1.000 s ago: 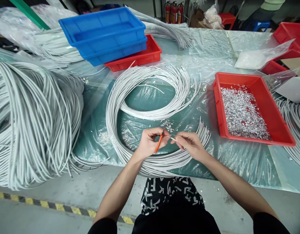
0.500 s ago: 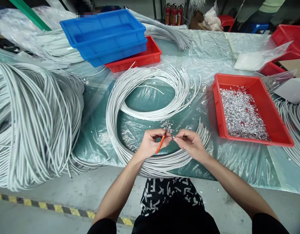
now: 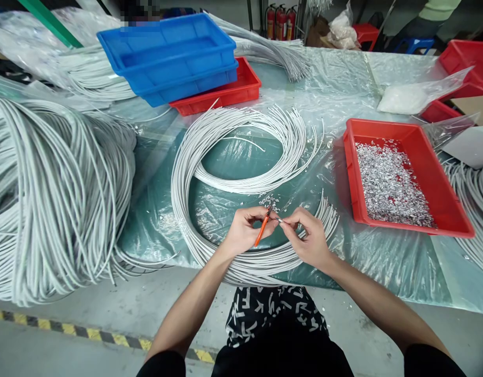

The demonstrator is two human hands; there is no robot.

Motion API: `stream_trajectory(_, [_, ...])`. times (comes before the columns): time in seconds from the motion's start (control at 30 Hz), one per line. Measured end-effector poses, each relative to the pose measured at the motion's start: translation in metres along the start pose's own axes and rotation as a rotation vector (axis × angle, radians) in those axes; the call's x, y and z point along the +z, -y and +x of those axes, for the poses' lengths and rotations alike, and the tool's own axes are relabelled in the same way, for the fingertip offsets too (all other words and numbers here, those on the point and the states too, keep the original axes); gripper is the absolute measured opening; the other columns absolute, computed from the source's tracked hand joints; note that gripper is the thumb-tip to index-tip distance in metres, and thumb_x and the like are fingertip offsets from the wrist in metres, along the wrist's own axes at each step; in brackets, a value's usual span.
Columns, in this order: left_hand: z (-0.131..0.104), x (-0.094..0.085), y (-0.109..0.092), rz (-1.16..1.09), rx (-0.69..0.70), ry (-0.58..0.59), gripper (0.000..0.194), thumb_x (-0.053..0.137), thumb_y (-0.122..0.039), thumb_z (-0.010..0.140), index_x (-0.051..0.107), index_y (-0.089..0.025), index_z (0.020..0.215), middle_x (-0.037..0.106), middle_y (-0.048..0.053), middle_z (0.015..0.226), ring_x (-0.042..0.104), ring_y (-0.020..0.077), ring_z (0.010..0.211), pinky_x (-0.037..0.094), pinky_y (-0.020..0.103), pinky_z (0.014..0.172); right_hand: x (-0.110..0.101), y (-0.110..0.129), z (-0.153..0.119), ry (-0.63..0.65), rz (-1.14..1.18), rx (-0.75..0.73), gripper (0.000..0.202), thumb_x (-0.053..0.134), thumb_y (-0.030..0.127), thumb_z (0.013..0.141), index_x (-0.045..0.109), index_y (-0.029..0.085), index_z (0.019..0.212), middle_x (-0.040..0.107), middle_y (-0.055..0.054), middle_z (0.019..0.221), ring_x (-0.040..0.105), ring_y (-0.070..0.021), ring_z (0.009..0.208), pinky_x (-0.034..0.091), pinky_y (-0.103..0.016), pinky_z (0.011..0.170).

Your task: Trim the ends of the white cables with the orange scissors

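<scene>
My left hand (image 3: 243,230) grips a small orange-handled tool (image 3: 261,233), its tip pointing up toward my right hand. My right hand (image 3: 310,235) pinches the stripped end of a thin white cable (image 3: 281,221) right at the tool's tip. Both hands hover over the near arc of a loose coil of white cables (image 3: 210,157) lying on the plastic-covered table (image 3: 343,89). A small scatter of silvery foil scraps (image 3: 268,201) lies just beyond my fingers.
A red tray (image 3: 457,209) of silvery scraps sits to the right. Stacked blue trays (image 3: 171,52) rest on a red tray (image 3: 245,84) at the back. A big bundle of white cable (image 3: 56,193) fills the left. More cables and red trays lie at the right edge.
My hands have stayed in place. The right hand's fingers have shifted slightly on the cable end, and the tool tip has stayed at the cable.
</scene>
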State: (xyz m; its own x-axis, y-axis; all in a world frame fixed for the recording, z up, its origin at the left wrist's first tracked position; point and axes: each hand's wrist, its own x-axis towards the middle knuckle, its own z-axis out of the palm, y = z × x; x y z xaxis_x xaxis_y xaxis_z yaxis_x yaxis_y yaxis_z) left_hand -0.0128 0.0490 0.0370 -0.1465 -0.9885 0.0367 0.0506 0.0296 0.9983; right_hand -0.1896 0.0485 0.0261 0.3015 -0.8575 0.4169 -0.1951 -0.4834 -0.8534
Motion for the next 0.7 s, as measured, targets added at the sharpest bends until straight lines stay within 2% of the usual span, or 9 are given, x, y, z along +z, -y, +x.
stream_trajectory(0.43, [0.0032,-0.0061,0.0016,-0.002,-0.044,0.087,0.025,0.083,-0.031,0.067,0.068,-0.012,0.069,0.058,-0.001,0.056,0.049,0.0084,0.050,0.039,0.019,0.048,0.0001,-0.0001,0.0023,0.002,-0.159,-0.211,0.016,0.056,0.009,0.090,0.055,0.021,0.080,0.051,0.000,0.064,0.044,-0.0152,0.060,0.037,-0.031,0.060])
stream_trajectory(0.57, [0.0040,-0.0059,-0.0014,-0.015,-0.012,0.102,0.025,0.083,-0.028,0.067,0.064,-0.011,0.064,0.055,-0.002,0.053,0.043,0.0063,0.049,0.036,0.017,0.048,0.0002,0.0006,0.0016,0.016,-0.151,-0.207,0.015,0.056,0.011,0.091,0.055,0.021,0.079,0.052,0.000,0.064,0.045,-0.0151,0.060,0.038,-0.032,0.060])
stream_trajectory(0.7, [0.0036,-0.0062,-0.0014,0.000,-0.010,0.092,0.025,0.082,-0.028,0.067,0.064,-0.011,0.064,0.053,-0.003,0.054,0.041,0.0062,0.050,0.035,0.017,0.048,0.0003,0.0027,0.0015,0.030,-0.096,-0.121,0.017,0.056,0.013,0.091,0.054,0.021,0.077,0.051,0.001,0.064,0.045,-0.0147,0.060,0.039,-0.031,0.060])
